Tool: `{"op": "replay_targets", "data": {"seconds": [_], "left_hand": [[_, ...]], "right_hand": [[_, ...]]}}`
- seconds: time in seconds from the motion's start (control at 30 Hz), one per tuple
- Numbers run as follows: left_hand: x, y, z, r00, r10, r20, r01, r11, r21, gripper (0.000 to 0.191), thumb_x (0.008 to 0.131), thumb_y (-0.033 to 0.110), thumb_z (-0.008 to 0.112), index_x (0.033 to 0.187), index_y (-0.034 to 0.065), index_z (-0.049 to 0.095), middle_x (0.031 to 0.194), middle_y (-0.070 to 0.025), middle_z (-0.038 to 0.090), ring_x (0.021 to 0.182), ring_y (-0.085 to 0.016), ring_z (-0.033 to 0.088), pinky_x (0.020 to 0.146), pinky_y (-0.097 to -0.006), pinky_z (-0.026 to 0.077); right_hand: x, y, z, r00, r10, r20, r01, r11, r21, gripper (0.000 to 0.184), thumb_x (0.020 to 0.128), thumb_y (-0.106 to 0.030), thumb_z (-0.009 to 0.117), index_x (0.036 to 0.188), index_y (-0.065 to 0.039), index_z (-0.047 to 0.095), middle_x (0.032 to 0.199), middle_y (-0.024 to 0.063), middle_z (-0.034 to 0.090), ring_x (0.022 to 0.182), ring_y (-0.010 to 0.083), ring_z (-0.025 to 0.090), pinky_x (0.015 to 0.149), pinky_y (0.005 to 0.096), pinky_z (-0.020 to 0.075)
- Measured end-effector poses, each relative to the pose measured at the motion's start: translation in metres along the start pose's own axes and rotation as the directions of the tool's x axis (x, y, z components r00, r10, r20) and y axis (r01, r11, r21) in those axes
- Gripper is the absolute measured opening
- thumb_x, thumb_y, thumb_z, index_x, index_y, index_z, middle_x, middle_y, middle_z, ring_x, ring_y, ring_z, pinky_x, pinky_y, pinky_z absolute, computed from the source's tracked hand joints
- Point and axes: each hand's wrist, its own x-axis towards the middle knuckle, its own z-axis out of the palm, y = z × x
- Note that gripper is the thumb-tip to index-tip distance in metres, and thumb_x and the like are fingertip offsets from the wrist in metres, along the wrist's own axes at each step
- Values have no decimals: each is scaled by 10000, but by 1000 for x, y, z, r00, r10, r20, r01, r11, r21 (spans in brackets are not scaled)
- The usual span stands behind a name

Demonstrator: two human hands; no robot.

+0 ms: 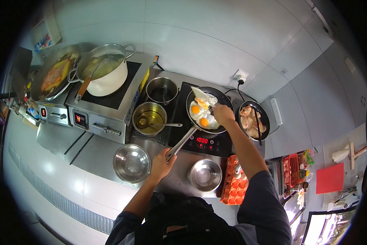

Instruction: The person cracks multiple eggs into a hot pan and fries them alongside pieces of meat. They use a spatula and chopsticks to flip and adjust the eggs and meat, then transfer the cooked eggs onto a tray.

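Note:
My left hand [162,163] is closed around the metal handle of a frying pan [228,102] on a black induction cooktop [186,142] with a lit red display. Several fried eggs [198,114] lie in the pan, two with whole orange yolks showing. Over the pan's right side, my right hand [223,114] grips a pale spatula [199,92], its blade at the upper edge of the eggs. The grip itself is partly hidden by my fingers. Just right of the pan, a black dish [264,114] holds pieces of meat [247,121] with black chopsticks [257,127] across them.
Left of the cooktop stand a pot of oil with a ladle [149,118] and a dark-looking pot [162,89]. Two steel bowls [132,163] [205,175] and a red egg tray [234,190] line the near edge. A large white pot [108,82] and a wide pan [38,88] stand farther left.

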Motion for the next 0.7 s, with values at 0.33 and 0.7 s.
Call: {"op": "replay_targets", "data": {"seconds": [0.33,0.7], "left_hand": [[1,-6,4,1000,-15,10,16,998,-57,375,827,247,739,1086,18,592,895,-203,689,841,-392,676,729,-455,531],[-8,-2,12,998,-57,-21,55,995,-88,376,839,221,745,1089,-12,586,847,-161,695,759,-298,689,679,-376,523]], "right_hand": [[22,72,-40,985,175,0,-173,976,-130,268,920,-232,524,1057,-21,617,1087,231,670,1041,409,636,887,487,511],[23,54,-43,973,225,49,-200,929,-311,270,904,-159,503,1038,-25,696,1087,212,686,1039,374,661,867,442,541]]}}
